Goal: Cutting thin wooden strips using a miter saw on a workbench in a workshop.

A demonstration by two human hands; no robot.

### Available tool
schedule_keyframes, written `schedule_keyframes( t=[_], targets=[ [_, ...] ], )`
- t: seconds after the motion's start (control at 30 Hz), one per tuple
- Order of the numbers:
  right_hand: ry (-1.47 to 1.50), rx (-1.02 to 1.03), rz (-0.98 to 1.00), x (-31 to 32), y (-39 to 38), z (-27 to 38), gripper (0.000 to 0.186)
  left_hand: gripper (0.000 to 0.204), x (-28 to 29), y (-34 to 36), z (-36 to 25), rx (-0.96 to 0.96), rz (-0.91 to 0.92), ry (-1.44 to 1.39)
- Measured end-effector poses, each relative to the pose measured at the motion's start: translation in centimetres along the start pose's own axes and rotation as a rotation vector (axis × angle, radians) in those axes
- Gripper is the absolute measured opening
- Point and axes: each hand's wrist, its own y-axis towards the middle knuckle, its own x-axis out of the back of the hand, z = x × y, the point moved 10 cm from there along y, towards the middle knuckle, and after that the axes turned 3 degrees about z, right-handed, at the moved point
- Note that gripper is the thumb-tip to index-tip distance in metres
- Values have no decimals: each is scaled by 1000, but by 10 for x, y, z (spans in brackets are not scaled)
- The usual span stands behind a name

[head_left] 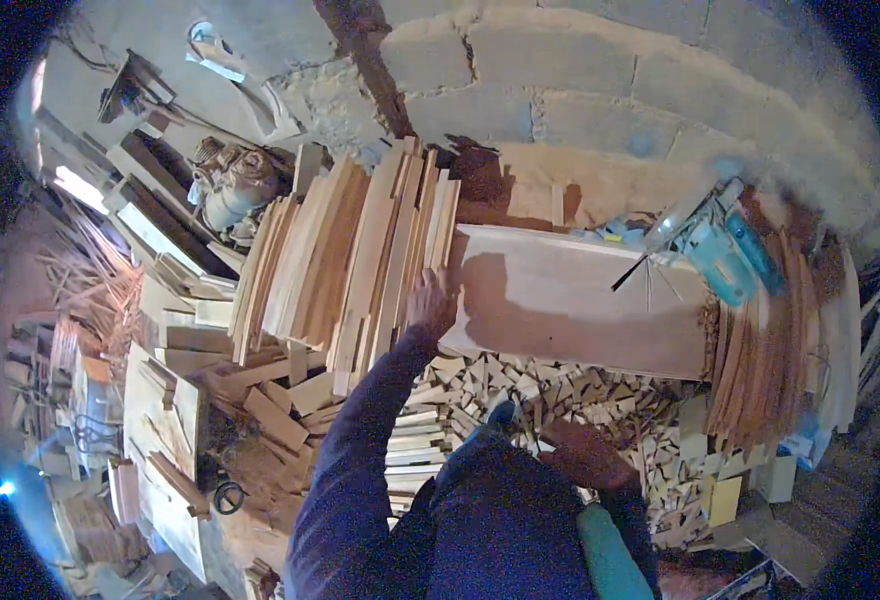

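Against the loosely spread left hand (432, 303) lie wooden slats (385, 250); I cannot tell what the right hand (590, 456) holds.

Dim, grainy fisheye view, black-rimmed; blue-white glare (6, 488) at lower left, dark shadow (520, 320) across pale board (595, 275)

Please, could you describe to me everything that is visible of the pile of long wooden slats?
The pile of slats holds many long, narrow, pale tan pieces, apparently bare wood. They lie side by side, roughly parallel, with uneven ends. It is left of the flat board. The left grip rests at its right edge; whether it grasps a slat cannot be told.
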Motion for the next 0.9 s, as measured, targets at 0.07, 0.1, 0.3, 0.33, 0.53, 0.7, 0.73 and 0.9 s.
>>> schedule_keyframes(
  t=[0.07, 0.1, 0.3, 0.33, 0.53, 0.7, 0.73, 0.9],
  targets=[
    [139, -18, -17, -11, 5, -4, 33, 53, -34, 20, 7, 67, 60, 146],
    [207, -26, -27, -14, 6, -9, 34, 54, -54, 31, 11, 110, 122, 202],
    [-37, 102, -237, -19, 3, -32, 29, 46, -92, 43, 38, 217, 297, 90],
    [27, 44, -173, -27, 7, -45, 30, 45, -90, 47, 37, 212, 312, 65],
    [-7, -86, -197, -31, 11, -68, 30, 45, -65, 49, 33, 245, 174, 114],
    [2, -98, -109, -52, 12, -69, 31, 63, -86, 49, 32, -26, 66, 420],
    [68, -93, -117, -58, 9, -68, 31, 57, -85, 52, 32, -78, -24, 425],
    [347, -61, -218, -56, 11, -82, 31, 31, -120, 82, 48, 38, 283, -328]
  ],
)
